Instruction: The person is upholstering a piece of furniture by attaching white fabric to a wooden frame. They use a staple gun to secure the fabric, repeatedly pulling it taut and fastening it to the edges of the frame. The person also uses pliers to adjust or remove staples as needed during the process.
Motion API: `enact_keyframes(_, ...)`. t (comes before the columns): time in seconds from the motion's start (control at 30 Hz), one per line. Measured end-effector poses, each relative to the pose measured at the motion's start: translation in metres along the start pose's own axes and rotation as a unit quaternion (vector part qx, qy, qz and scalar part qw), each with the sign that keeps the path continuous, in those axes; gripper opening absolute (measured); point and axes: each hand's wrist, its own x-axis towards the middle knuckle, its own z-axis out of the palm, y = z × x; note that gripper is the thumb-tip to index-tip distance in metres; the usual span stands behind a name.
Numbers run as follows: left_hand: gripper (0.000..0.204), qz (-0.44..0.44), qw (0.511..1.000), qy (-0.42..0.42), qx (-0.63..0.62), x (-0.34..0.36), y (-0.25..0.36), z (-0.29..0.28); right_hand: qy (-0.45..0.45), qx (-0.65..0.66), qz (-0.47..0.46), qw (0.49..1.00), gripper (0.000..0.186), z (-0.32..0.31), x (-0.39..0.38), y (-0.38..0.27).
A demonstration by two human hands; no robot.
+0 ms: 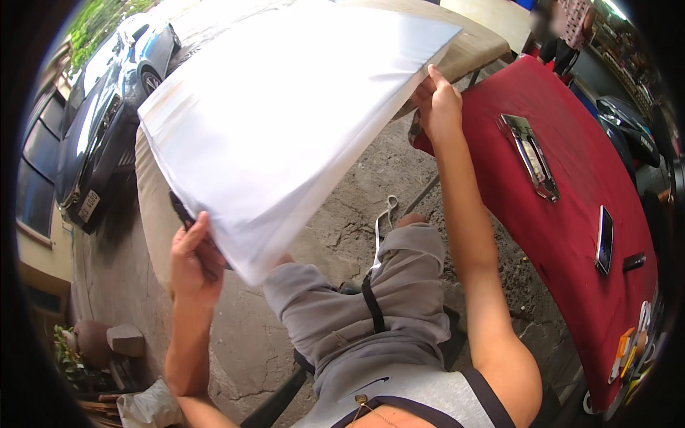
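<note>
A large white sheet, thin and bright, is stretched out in front of me over a beige covered table. My left hand pinches its near left edge, thumb on top. A small black object shows just beyond those fingertips; its kind and whether I hold it cannot be made out. On the far right edge, my right hand grips the sheet between thumb and fingers, arm reaching forward. The sheet's near corner hangs down close to my knees, and its surface is slightly creased.
At right, a red-covered table holds a long metal tool, a phone, a black cylinder and several small tools. A dark car, a motorbike and a person are farther off.
</note>
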Motion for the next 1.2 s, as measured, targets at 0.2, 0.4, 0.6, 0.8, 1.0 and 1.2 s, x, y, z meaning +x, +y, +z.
enact_keyframes(0.2, 0.009, -0.022, 1.0, -0.019, 0.009, -0.002, -0.055, 0.093, -0.071, 0.085, 0.12, 0.987, 0.043, 0.005, -0.149, 0.029)
enact_keyframes(0.4, 0.013, -0.027, 0.998, -0.05, -0.03, 0.015, -0.086, 0.116, -0.177, 0.044, 0.185, 0.966, 0.022, -0.022, -0.168, 0.024)
enact_keyframes(0.6, 0.034, 0.054, 0.994, 0.016, -0.097, 0.027, -0.043, 0.081, -0.221, 0.079, 0.128, 0.964, 0.019, -0.037, -0.149, 0.034)
enact_keyframes(0.8, 0.049, 0.055, 0.984, 0.157, 0.056, 0.057, -0.002, 0.056, -0.222, 0.232, 0.258, 0.911, 0.04, -0.055, -0.105, 0.05)
enact_keyframes(1.0, 0.047, 0.014, 0.962, 0.248, 0.11, 0.143, 0.056, -0.017, -0.165, 0.157, 0.135, 0.964, 0.062, -0.004, -0.116, 0.039)
enact_keyframes(1.2, 0.03, -0.044, 0.945, 0.307, 0.099, 0.209, 0.073, -0.055, -0.129, 0.172, 0.139, 0.967, 0.058, -0.013, -0.106, 0.034)
